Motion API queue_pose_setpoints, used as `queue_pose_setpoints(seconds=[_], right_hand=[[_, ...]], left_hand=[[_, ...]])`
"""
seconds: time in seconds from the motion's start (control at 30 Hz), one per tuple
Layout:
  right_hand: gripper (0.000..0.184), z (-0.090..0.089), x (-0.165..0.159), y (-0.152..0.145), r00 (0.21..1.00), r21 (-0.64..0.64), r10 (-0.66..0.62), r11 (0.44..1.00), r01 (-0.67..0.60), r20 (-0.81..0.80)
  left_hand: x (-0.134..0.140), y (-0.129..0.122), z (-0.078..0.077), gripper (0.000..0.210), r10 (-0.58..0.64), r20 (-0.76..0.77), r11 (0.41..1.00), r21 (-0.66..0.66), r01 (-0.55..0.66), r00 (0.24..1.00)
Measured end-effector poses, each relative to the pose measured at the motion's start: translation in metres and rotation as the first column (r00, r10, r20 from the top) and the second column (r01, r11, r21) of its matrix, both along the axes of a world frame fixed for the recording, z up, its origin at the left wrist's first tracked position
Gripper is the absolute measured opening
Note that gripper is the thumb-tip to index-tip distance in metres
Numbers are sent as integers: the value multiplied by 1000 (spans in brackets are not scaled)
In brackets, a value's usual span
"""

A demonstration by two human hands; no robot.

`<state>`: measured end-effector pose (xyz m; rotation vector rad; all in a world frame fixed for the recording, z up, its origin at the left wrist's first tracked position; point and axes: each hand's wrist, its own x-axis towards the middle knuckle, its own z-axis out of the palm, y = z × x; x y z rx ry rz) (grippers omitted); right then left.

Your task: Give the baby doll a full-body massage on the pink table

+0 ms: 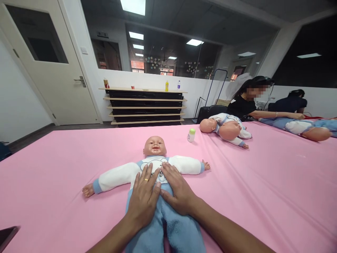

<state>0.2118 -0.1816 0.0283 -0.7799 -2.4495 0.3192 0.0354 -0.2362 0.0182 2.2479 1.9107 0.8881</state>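
A baby doll [155,146] lies on its back on the pink table cover [65,154], head away from me and arms stretched out to the sides. It wears a white top with blue cuffs and fluffy blue trousers [179,228]. My left hand [145,196] rests flat on the left of its chest and belly, a gold ring on one finger. Beside it my right hand [179,188] lies flat too, fingertips on the printed face of the top. The two thumbs nearly meet. Both hands hold nothing; their palms are hidden.
A small white bottle with a green cap [191,135] stands beyond the doll. Further right lie more dolls [229,130], near a person in black [240,105] with an outstretched arm. A dark flat object [7,237] is at the lower left edge. Stacked boards [144,103] stand behind.
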Motion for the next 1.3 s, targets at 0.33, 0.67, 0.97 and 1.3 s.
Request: queue_pose_setpoints(seconds=[0.33,0.67,0.97,1.3], right_hand=[[49,21,-5,-10,948,119,294,944,-308,121],[72,13,-3,1,989,-23,110,994,-108,99],[82,2,-2,3,998,-60,-22,998,25,53],[76,7,-1,-2,998,31,-16,999,14,53]], left_hand=[[-1,1,-12,59,69,197,994,65,-83,978],[3,-12,11,59,-106,36,988,117,101,994],[0,-12,18,60,-205,-25,975,83,207,978],[3,-4,6,56,-48,63,999,17,47,997]])
